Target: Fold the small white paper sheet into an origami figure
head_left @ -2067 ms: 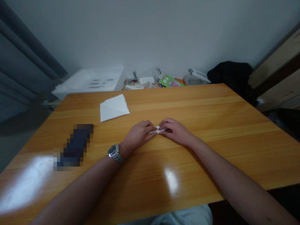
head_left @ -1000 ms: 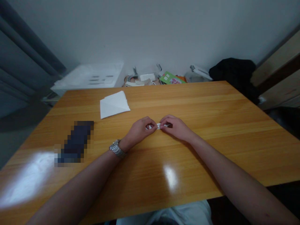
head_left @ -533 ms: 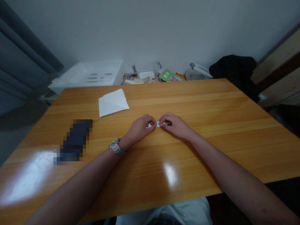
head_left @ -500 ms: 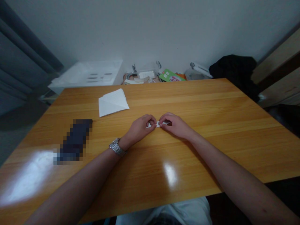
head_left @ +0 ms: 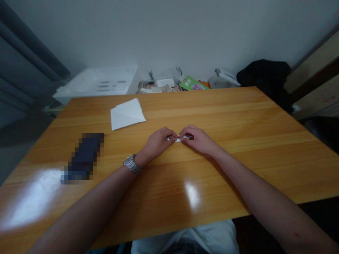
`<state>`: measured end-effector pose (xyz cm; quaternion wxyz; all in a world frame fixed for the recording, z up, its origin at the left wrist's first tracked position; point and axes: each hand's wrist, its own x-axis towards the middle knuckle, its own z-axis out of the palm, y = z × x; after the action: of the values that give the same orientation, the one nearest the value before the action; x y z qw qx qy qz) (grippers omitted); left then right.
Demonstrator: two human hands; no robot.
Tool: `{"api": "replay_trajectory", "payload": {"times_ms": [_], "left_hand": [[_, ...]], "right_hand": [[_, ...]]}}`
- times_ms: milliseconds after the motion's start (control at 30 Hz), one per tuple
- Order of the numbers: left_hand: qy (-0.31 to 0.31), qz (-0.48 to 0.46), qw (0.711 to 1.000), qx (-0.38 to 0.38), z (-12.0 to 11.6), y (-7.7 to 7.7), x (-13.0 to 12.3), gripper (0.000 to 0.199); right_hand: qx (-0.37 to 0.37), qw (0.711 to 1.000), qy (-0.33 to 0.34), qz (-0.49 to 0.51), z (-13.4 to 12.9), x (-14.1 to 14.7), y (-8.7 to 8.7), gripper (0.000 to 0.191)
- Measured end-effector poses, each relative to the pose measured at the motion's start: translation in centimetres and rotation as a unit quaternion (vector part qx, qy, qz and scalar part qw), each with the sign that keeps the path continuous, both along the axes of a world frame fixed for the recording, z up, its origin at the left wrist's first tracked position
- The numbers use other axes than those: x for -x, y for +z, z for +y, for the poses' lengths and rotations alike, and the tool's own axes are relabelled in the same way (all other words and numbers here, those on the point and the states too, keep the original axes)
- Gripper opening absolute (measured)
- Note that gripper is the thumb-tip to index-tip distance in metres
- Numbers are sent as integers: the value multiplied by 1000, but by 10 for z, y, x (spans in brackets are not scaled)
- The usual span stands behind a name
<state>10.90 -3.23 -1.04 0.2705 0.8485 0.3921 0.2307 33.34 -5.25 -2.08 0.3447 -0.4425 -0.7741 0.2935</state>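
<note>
A small strip of white folded paper [head_left: 178,140] lies low over the middle of the table, mostly covered by my fingers. My left hand [head_left: 160,141], with a silver watch [head_left: 131,163] on its wrist, pinches the strip's left part between thumb and fingers. From the other side my right hand [head_left: 196,138] pinches the right part. The fingertips of both hands almost meet over the paper. Its exact folds are too small to make out.
Loose white sheets [head_left: 127,114] lie at the back left of the wooden table [head_left: 227,116]. A pixelated dark object [head_left: 85,157] rests on the left side. Beyond the far edge stand a white tray [head_left: 106,83], a green booklet [head_left: 192,83] and a black bundle [head_left: 265,79].
My left fingertips have shifted slightly toward the right hand, and the gap between them over the paper strip is narrower. The whole view has tilted a little.
</note>
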Motion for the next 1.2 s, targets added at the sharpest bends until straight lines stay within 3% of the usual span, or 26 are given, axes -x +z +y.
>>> {"api": "replay_trajectory", "payload": {"times_ms": [567, 800, 1200], "left_hand": [[5, -16, 999, -44, -3, -2, -1, 15], [-65, 51, 986, -142, -4, -4, 4, 22], [-112, 101, 978, -144, -12, 2, 5, 30]], "right_hand": [[-12, 999, -40, -6, -4, 5, 1, 8], [-45, 997, -53, -46, 0, -5, -2, 7], [-78, 989, -63, -112, 2, -12, -4, 4]]}}
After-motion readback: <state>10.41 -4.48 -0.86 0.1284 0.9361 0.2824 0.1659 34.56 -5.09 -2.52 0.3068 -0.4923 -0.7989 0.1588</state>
